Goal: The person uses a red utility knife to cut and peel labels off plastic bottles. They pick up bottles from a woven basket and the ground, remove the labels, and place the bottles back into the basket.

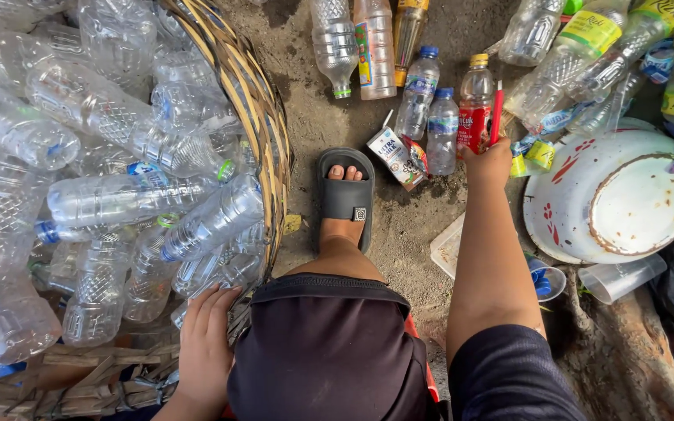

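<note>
The right hand (pixel 487 165) is gripping a red cutter (pixel 497 115) beside a red-labelled bottle (pixel 475 105), while the left hand (pixel 204 343) is resting flat, fingers loose, on the woven basket's rim (pixel 263 117).

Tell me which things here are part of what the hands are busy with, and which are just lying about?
In hand:
- right hand, its grip shut on a thin red stick-shaped tool
- red-labelled plastic bottle with yellow cap, nearest that hand
- left hand resting on the woven cane basket
- clear crushed plastic bottles filling it

Lying about:
- white enamel basin with red marks
- small drink carton
- clear plastic cup
</note>
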